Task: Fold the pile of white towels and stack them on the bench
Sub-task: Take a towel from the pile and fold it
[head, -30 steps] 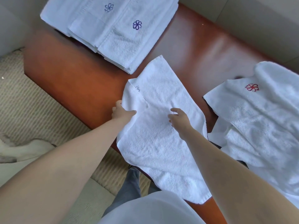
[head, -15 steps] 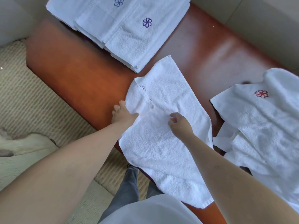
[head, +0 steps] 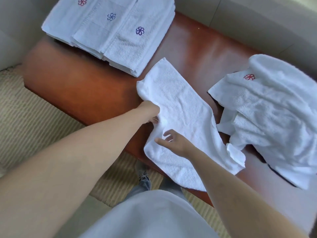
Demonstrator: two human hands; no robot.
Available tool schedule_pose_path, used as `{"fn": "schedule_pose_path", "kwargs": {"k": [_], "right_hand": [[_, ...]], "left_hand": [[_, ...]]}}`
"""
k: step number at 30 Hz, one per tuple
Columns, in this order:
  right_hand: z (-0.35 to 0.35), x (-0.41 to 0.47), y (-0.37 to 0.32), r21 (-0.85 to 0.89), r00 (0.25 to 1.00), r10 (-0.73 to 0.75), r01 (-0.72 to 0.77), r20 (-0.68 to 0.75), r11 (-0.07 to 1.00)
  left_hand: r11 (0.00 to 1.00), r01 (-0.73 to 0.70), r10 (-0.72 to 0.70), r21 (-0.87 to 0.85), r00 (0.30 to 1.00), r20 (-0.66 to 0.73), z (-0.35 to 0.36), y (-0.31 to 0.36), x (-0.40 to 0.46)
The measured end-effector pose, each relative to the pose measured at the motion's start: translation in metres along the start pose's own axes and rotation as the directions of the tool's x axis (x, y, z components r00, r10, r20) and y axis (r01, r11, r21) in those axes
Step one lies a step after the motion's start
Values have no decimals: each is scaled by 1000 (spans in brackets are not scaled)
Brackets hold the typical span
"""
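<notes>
A white towel lies lengthwise across the middle of the brown bench, its near end hanging over the front edge. My left hand grips the towel's left edge, fingers tucked under the cloth. My right hand hovers over the towel's near left part with fingers spread and relaxed, holding nothing. A stack of folded white towels with flower logos sits at the bench's far left. A rumpled pile of unfolded white towels lies at the right.
Striped beige carpet covers the floor left of the bench. A pale wall runs behind the bench. My grey trouser leg and shoe stand close to the bench's front edge.
The small flap at the towel's left edge is now flat. My left hand slid under the left edge. My right hand moved nearer and leftward, fingers spread.
</notes>
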State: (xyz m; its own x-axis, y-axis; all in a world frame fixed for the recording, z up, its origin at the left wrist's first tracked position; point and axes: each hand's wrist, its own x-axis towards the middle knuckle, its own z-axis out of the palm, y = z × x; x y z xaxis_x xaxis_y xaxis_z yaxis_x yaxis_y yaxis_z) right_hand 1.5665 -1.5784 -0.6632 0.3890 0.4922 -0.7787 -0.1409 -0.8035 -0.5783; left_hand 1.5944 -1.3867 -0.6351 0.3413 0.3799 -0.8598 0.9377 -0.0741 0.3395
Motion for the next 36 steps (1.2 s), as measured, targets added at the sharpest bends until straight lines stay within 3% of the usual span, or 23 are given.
{"fn": "schedule_pose_path", "kwargs": {"k": [2, 4, 5, 7, 9, 10, 12, 15, 18, 21, 27, 29, 33, 36], "right_hand": [[13, -22, 9, 45, 995, 24, -19, -99, 999], [23, -36, 19, 147, 953, 61, -17, -298, 989], [25, -41, 24, 220, 909, 94, -3, -407, 976], [20, -49, 37, 373, 780, 206, 38, -591, 927], [7, -56, 52, 518, 629, 366, 70, -686, 852], [0, -60, 60, 579, 574, 438, 78, -692, 812], [-8, -69, 77, 634, 533, 509, 69, -676, 770], [-9, -72, 93, 647, 572, 521, 24, -634, 762], [-10, -62, 98, 627, 625, 495, -11, -604, 779], [-15, -44, 96, 551, 672, 448, -71, -590, 832], [-38, -2, 90, 327, 742, 355, -192, -569, 925], [-48, 7, 93, 295, 755, 365, -235, -545, 926], [-59, 15, 102, 177, 792, 309, -253, -527, 951], [-62, 12, 107, 174, 801, 296, -240, -521, 955]], "left_hand": [[997, -66, 70, -38, 993, 100, 19, 28, -25], [978, -113, 155, -173, 955, 254, 40, 53, -50], [957, -133, 223, -259, 907, 358, 50, 66, -63], [913, -180, 373, -367, 734, 567, 66, 85, -86], [903, -202, 415, -379, 635, 651, 79, 91, -98], [905, -224, 415, -362, 654, 633, 85, 90, -99], [900, -335, 433, -278, 754, 494, 92, 81, -91], [909, -404, 417, -106, 864, 283, 89, 52, -64], [970, -241, 237, -21, 935, 265, 85, 19, -42], [993, -118, 114, 3, 965, 237, 87, -6, -20], [1000, -18, 17, 7, 991, 136, 114, -19, 18], [998, -29, 24, 54, 996, 83, 128, -16, 27], [952, -189, 186, 243, 982, 36, 152, -9, 41], [941, -206, 207, 268, 978, 26, 157, -6, 40]]}}
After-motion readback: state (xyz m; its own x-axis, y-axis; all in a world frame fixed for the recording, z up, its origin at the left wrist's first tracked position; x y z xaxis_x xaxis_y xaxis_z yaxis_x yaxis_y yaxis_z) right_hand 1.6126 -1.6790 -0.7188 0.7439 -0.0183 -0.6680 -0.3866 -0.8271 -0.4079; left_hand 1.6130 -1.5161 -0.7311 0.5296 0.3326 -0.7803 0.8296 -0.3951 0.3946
